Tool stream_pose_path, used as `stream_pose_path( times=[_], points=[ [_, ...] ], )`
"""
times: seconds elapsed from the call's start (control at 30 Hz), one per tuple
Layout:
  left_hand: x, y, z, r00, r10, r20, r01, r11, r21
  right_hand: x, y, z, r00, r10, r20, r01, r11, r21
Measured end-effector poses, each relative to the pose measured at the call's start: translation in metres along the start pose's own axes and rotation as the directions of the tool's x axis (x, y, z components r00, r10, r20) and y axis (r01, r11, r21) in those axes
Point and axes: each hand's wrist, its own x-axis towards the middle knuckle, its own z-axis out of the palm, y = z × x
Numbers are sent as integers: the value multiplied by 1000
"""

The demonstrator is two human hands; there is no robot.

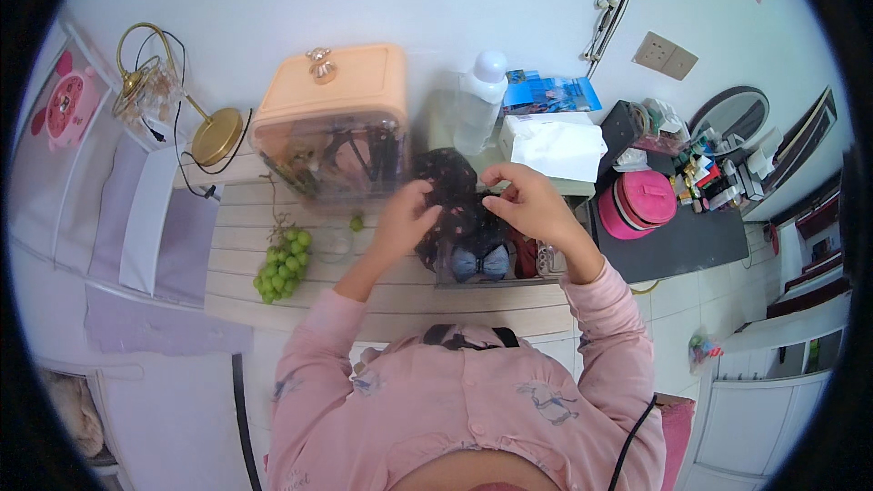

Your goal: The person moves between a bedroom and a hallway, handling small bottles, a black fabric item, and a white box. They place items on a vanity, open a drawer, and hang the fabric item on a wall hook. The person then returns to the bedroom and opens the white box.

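Dark fabric with small reddish marks (447, 181), perhaps a hair accessory, lies between my hands, partly over an open clear drawer (501, 284). My left hand (408, 215) is at its left edge, thumb and fingers apart; whether it pinches the fabric cannot be told. Over the drawer's back part, my right hand (522, 201) has its thumb and forefinger curved apart, with nothing visible between them. A blue-grey bow (480, 264) sits at the drawer's front, beside a dark red item (526, 256).
Green grapes (281, 273) lie at the left near a clear round dish (334, 243). Behind stand a peach-lidded clear box (327, 92), a white-capped bottle (479, 106) and a tissue pack (552, 146). A pink round case (638, 204) and a gold lamp (216, 136) flank them.
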Motion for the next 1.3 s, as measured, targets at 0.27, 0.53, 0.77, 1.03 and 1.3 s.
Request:
stream_pose_path(
  times=[0.27,0.53,0.77,1.03,1.3],
  points=[
    [-3,16,-44,939,-4,345,343,-99,-934,-7,-13,-9,999,42,12,-42,999,33],
    [5,11,-23,931,76,357,365,-217,-905,11,-75,-19,805,-589,-68,573,803,-163],
    [-15,12,-33,928,-166,335,319,-112,-941,19,-89,4,815,-515,267,558,820,-124],
    [-38,81,-91,914,138,-381,-219,959,-179,26,-94,35,882,-455,-120,455,890,-29],
    [-42,106,-113,907,157,-391,-244,952,-184,37,-116,55,772,-626,-108,630,776,8]
  ],
)
